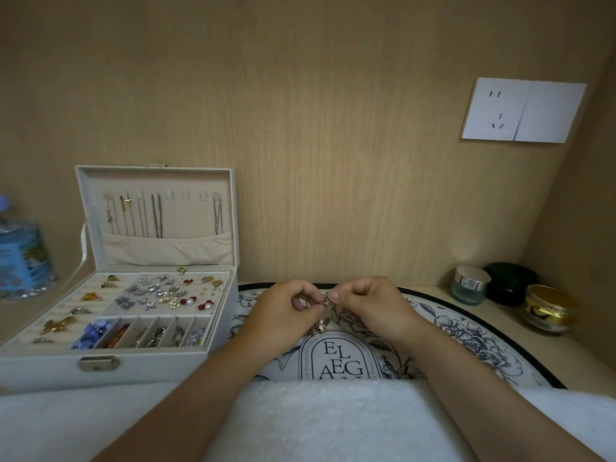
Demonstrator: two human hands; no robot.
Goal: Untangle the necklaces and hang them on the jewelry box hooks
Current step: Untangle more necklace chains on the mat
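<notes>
A small tangle of gold necklace chain (326,300) hangs between my two hands above the flowered mat (466,331). My left hand (286,305) pinches it from the left and my right hand (370,301) pinches it from the right, fingertips almost touching. More of the chain with a pendant (318,326) dangles below, near my left palm. The open white jewelry box (220,331) stands to the left. Its raised lid (160,208) has a row of hooks; several necklaces (156,216) hang on the left hooks and one necklace (217,215) on the far right hook.
The box tray holds earrings, brooches and beads in compartments. A blue water bottle (20,248) stands far left. Three jars (470,285) sit at the right by the wall corner. A white towel (333,421) covers the near edge. A wall socket (523,110) is upper right.
</notes>
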